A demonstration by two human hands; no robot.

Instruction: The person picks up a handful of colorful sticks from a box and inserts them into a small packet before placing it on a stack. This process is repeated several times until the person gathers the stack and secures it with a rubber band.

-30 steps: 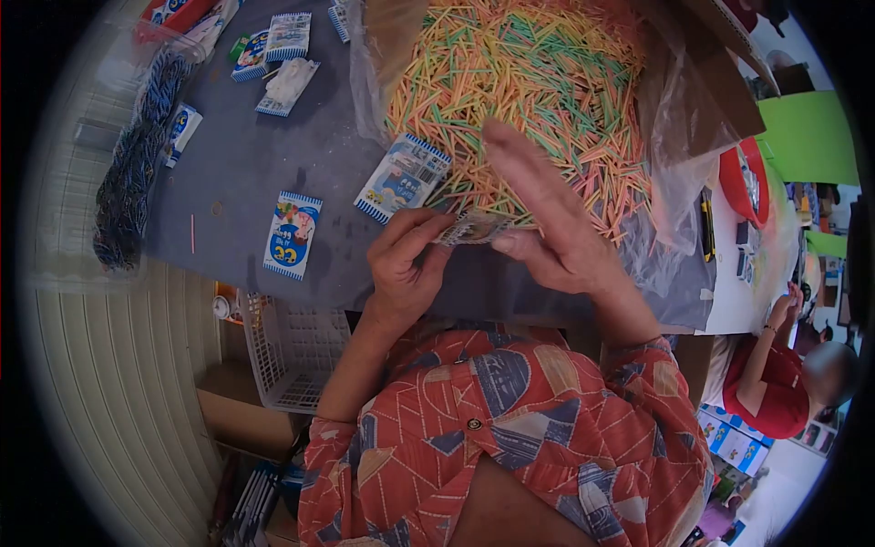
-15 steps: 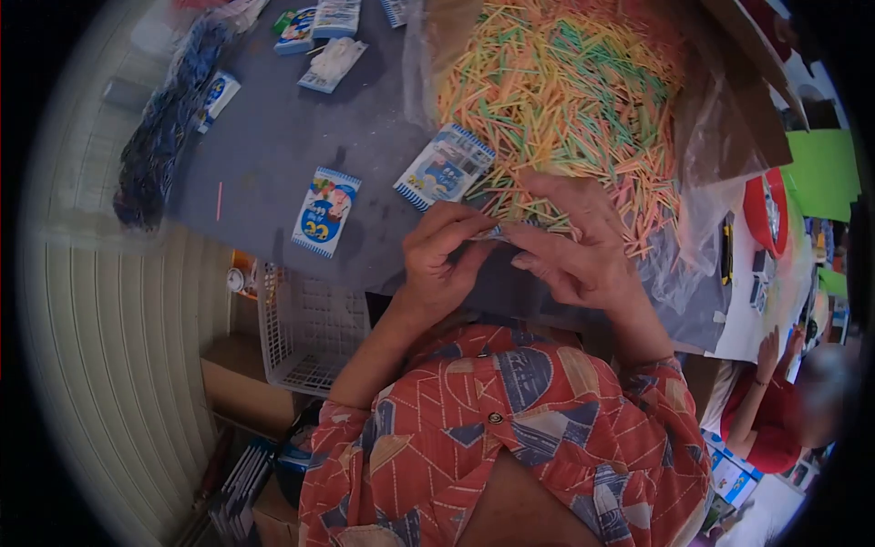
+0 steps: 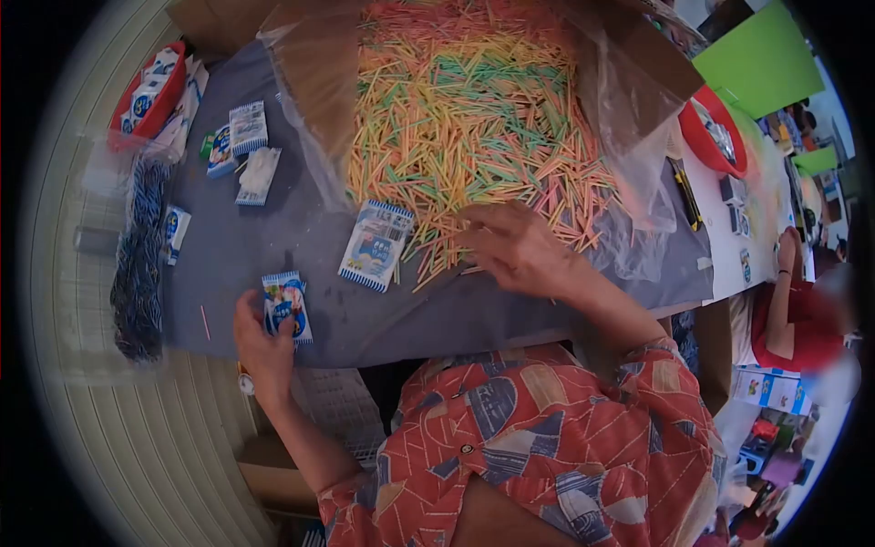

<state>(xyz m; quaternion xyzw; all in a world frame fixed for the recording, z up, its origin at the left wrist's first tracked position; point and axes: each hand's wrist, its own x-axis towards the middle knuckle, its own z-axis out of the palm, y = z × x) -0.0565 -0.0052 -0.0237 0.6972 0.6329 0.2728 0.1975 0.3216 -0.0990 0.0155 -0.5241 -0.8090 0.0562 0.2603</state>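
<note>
My left hand point(image 3: 262, 348) is at a small blue-and-white printed packet point(image 3: 284, 303) on the grey tabletop. Its thumb rests over the packet's lower part, while the fingers are spread beyond the left edge. Over the near edge of a large heap of thin pastel sticks point(image 3: 474, 137), my right hand point(image 3: 515, 246) reaches in with fingers apart and slightly curled; no held stick can be made out. Between the hands lies a larger blue-and-white packet point(image 3: 375, 246), right beside the sticks.
Several packets point(image 3: 248, 128) lie at the back left, one with a white lump point(image 3: 260, 171) on it. A dark stringy bundle point(image 3: 138, 264) hangs along the left edge. Red bowls point(image 3: 169, 102) stand at both sides. A yellow-black cutter point(image 3: 684, 193) lies right. Another person point(image 3: 797, 305) is at far right.
My hands, close together with fingers pinched at a small object before, have parted. The left has gone to the small packet, the right to the stick heap. The camera view has shifted.
</note>
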